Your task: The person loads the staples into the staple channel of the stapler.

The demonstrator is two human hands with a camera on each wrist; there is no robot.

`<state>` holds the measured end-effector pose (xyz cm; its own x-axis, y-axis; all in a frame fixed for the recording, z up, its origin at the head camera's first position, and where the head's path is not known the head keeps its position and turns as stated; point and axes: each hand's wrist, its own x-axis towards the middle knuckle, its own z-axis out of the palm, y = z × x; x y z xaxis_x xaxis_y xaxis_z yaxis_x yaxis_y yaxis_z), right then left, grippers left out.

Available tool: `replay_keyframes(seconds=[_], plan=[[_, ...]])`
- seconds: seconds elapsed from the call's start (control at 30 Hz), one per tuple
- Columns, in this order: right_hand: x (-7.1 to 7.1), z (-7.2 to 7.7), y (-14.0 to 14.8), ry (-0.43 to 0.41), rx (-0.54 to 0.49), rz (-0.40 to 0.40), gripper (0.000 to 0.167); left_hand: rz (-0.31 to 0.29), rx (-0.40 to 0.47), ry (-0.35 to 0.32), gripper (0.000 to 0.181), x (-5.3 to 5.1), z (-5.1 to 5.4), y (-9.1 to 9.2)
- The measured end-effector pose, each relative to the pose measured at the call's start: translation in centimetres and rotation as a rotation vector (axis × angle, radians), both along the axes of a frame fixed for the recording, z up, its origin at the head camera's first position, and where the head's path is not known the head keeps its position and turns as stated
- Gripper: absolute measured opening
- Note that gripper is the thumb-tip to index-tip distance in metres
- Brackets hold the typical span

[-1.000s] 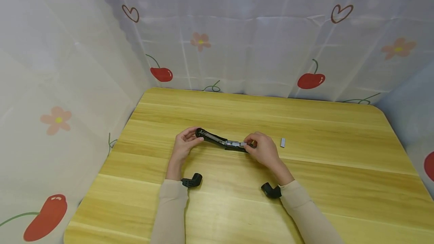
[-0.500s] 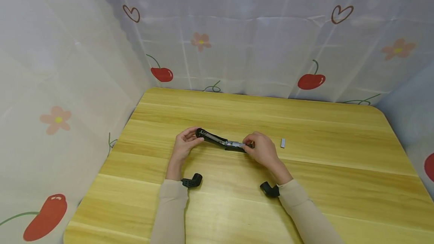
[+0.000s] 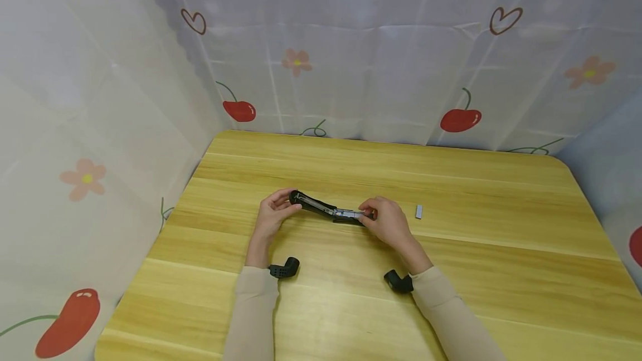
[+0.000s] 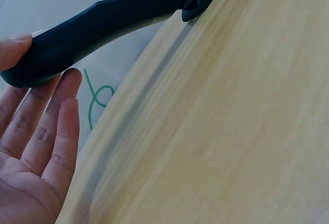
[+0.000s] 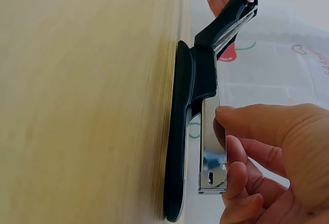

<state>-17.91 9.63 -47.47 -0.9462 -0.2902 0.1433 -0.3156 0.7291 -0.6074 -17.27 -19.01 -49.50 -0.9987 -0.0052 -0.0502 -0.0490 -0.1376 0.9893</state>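
Observation:
A black stapler (image 3: 317,205) lies with its upper arm swung back to the left, baring the silvery staple magazine (image 5: 212,131). With thumb above and fingertips below, my left hand (image 3: 273,211) pinches the end of that upper arm. My right hand (image 3: 390,219) is at the magazine, thumb and curled fingers at its open top. In the head view a small grey strip of staples (image 3: 356,214) shows in the magazine at my right fingertips, which partly hide it. A second grey strip of staples (image 3: 418,211) lies on the table, right of my right hand.
The wooden table (image 3: 321,305) has a back edge against a white curtain (image 3: 361,71) printed with cherries, flowers and hearts. Black wrist cameras (image 3: 286,268) sit on both wrists, over beige sleeves.
The small strip at my right fingertips has moved down into the magazine, and my right hand has shifted very slightly left. My left hand and the stapler have stayed in place.

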Motion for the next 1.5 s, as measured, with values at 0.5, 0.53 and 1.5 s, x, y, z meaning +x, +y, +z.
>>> replay_keyframes(seconds=[0.5,0.53,1.5], plan=[[0.5,-0.1,3.1,0.048,-0.053,-0.085,0.022,0.005,-0.006,-0.004,0.048,0.1,0.0,0.2],[0.5,-0.2,3.5,0.051,-0.057,-0.105,0.022,0.005,-0.008,-0.004,0.048,0.1,0.0,0.2],[0.1,-2.1,10.9,-0.122,0.091,-0.387,0.041,-0.001,-0.003,-0.009,0.048,0.1,0.0,0.0]])
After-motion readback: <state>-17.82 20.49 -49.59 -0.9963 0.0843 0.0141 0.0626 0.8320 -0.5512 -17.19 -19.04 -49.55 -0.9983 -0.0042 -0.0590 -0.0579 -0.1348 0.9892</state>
